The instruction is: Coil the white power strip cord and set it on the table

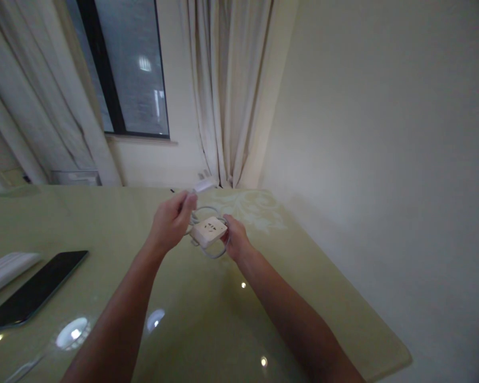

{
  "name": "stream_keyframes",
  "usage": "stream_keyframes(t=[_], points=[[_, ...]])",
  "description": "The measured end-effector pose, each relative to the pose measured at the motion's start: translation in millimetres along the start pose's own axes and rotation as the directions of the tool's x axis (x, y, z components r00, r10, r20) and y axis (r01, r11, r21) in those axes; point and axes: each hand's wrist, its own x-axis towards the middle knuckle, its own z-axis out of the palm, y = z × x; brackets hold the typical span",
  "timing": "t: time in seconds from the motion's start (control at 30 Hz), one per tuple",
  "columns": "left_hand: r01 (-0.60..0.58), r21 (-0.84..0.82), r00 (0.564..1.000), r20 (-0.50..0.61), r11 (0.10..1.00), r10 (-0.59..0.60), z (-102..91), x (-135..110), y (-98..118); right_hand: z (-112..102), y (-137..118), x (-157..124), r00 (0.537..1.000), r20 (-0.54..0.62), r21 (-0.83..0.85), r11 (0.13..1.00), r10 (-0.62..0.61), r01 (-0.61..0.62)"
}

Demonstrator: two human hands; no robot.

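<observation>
My right hand [236, 238] is closed around the right side of a small white extension socket [208, 231], whose top face with its outlet holes is turned up. Loops of its grey-white power cord [214, 256] hang coiled around the block. Just up and to the left, my left hand [172, 219] is closed in a pinch on the cord's white plug [205, 184]. The plug sticks out past the fingertips, its prongs blurred and pointing away from me. Both hands are above the table; the fingers' undersides are hidden.
The glossy pale green table [175, 330] has a rounded front right corner, with a bare wall [383, 133] along its right side. A black tablet-like slab [35, 290] and a long white object [8, 268] lie at the left. Curtains [231, 90] and a window [133, 64] stand behind.
</observation>
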Motion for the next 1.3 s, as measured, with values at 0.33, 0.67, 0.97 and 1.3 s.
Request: stream_keyframes(t=[0.33,0.67,0.97,1.3], points=[[0.176,0.195,0.831,0.495,0.965,-0.252,8.6,-9,-10,7,-6,-16,0.989,0.058,-0.112,0.984,-0.136,0.142],[-0.032,0.351,0.767,0.608,0.936,-0.202,14.9,-8,-31,1,-3,-11,0.882,0.345,-0.232,0.882,-0.320,0.410],[-0.007,0.841,0.853,0.287,0.541,-0.436,-2.9,-17,-73,-20,33,6,0.904,0.285,-0.552,0.716,-0.319,0.427],[0.109,0.915,0.854,0.114,0.389,-0.507,-19.9,-41,-129,-35,82,1,0.857,0.463,-0.757,0.403,-0.224,0.514]])
